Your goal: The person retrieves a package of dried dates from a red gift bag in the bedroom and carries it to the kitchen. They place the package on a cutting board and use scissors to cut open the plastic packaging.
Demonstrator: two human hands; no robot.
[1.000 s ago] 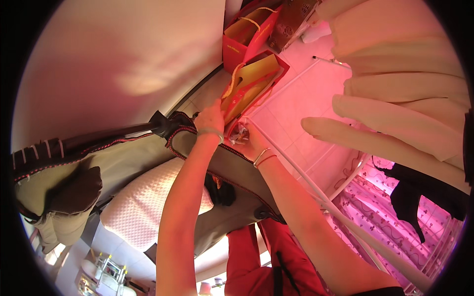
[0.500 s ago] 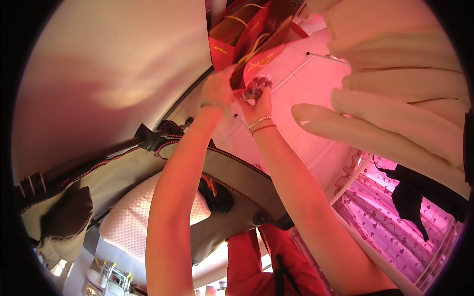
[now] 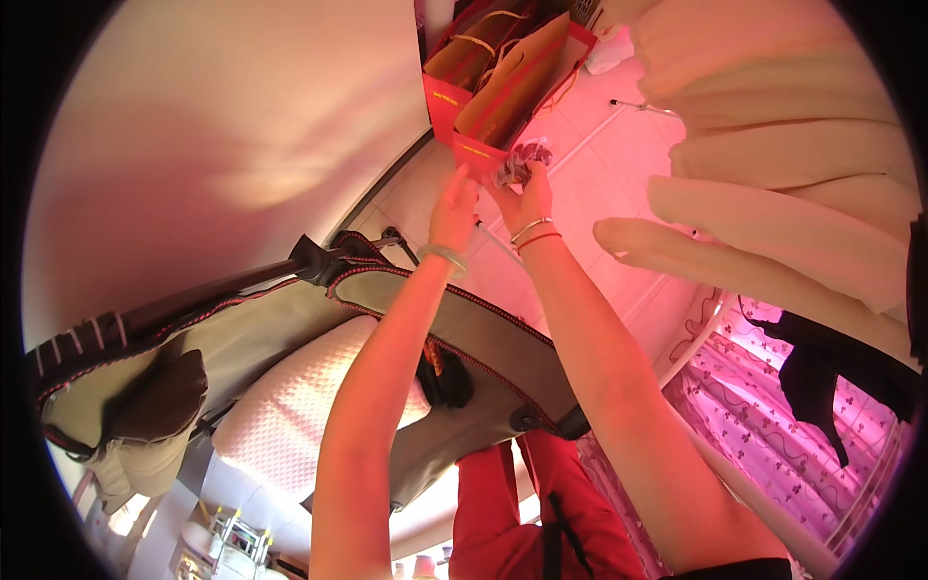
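Note:
My right hand [image 3: 528,201] is closed around a small crinkled clear plastic packet [image 3: 525,162] with dark reddish contents, beside the front of a red paper gift bag [image 3: 488,155]. My left hand [image 3: 453,208] holds nothing; its fingers reach up toward the bag's lower front edge, and I cannot tell whether they touch it. The bag stands gaping at the top, its brown inside showing. Behind it on the left is a second red paper bag [image 3: 447,101] with yellow rope handles.
Below my hands stretches a grey recliner chair [image 3: 483,319] with dark laced edges and a white quilted pillow [image 3: 290,396]. Pale fabric [image 3: 773,193] hangs on the right, above a pink patterned curtain [image 3: 735,416] and a black garment [image 3: 822,377]. A plain wall [image 3: 242,116] rises on the left.
My left hand has let go of the front bag and moved down from it. That bag has tipped from a slant to standing with its mouth showing. The packet stays in my right hand.

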